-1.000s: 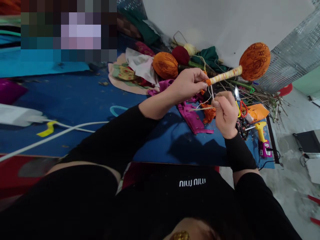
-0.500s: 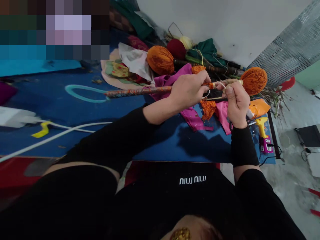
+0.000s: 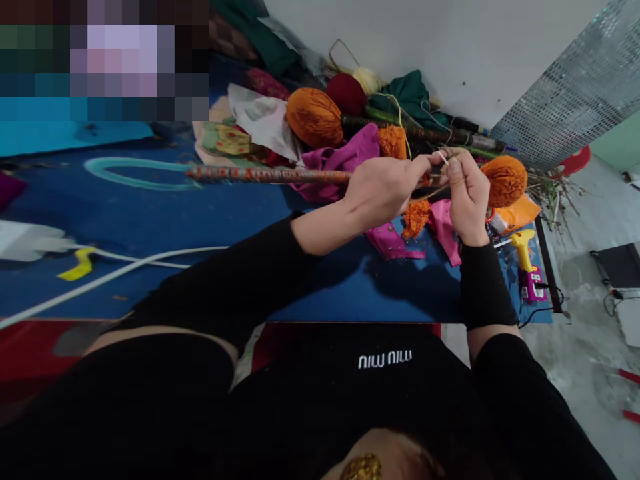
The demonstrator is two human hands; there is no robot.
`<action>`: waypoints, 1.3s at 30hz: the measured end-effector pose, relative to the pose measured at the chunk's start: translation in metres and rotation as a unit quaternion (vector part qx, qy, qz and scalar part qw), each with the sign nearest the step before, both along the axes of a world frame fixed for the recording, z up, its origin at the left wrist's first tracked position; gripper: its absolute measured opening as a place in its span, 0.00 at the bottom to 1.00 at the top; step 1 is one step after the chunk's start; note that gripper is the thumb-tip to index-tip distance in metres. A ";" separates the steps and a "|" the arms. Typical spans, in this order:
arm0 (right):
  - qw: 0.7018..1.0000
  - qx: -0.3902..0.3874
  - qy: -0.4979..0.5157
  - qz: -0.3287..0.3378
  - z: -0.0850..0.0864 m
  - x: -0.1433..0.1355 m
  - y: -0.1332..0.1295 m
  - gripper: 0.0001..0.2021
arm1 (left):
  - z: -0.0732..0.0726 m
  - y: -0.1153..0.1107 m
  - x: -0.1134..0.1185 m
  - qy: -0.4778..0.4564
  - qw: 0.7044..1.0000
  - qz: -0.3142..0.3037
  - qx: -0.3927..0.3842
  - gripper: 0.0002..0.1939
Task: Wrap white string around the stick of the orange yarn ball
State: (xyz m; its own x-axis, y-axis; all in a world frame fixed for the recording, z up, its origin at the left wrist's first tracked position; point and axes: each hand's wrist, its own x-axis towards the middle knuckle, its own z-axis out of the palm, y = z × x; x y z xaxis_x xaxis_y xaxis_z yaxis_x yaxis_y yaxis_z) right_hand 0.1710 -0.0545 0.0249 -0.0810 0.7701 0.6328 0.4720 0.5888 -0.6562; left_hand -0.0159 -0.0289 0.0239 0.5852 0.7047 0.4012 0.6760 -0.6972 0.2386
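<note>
My left hand (image 3: 383, 188) is closed around a stick (image 3: 280, 175) wrapped in orange and brown patterned material. A turquoise loop (image 3: 125, 183) hangs off the stick's left end, and a padded orange cloth ball (image 3: 507, 182) sits at its right end. My right hand (image 3: 469, 190), close beside the left one, pinches a thin pale string (image 3: 445, 160) between thumb and forefinger near the stick. The two hands nearly meet, and their fingers hide part of the stick and string.
Behind lies another stick with an orange ball (image 3: 313, 118), among magenta cloth (image 3: 345, 160), a dark red yarn ball (image 3: 346, 94) and green cloth (image 3: 411, 100). A yellow and purple glue gun (image 3: 525, 253) lies at the blue table's (image 3: 320, 300) right edge. White cables (image 3: 125, 273) cross the left side.
My right hand has moved left and up, towards my left hand, with the string. The stick has shifted to the left, its left end rising and its ball end dropping slightly.
</note>
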 end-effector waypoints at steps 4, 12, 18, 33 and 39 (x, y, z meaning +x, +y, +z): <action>1.000 -0.008 0.002 -0.005 0.002 0.002 0.000 0.25 | -0.004 0.002 0.000 -0.002 0.999 -0.013 0.029 0.24; 1.000 -0.020 -0.001 0.003 0.004 0.001 -0.003 0.25 | -0.016 0.006 0.001 -0.004 0.995 -0.015 0.101 0.21; 1.000 -0.007 0.017 0.000 0.000 -0.003 0.001 0.26 | -0.012 0.010 -0.004 -0.001 0.998 -0.021 0.062 0.19; 0.980 -0.085 0.181 -0.019 0.040 0.109 -0.003 0.08 | 0.024 0.043 -0.057 -0.196 0.972 -0.002 -0.130 0.12; 0.986 0.003 0.158 -0.052 -0.007 0.150 0.049 0.15 | 0.032 0.037 -0.055 -0.219 0.925 -0.077 -0.302 0.08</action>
State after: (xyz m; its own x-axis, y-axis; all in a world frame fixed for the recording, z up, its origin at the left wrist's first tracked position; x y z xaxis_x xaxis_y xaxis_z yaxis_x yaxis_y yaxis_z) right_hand 0.3211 -0.0051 0.0182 0.2011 0.7602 0.6178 0.3020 0.5519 -0.7773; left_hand -0.0705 0.0078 0.0564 0.5715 0.7995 0.1849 0.3254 -0.4277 0.8433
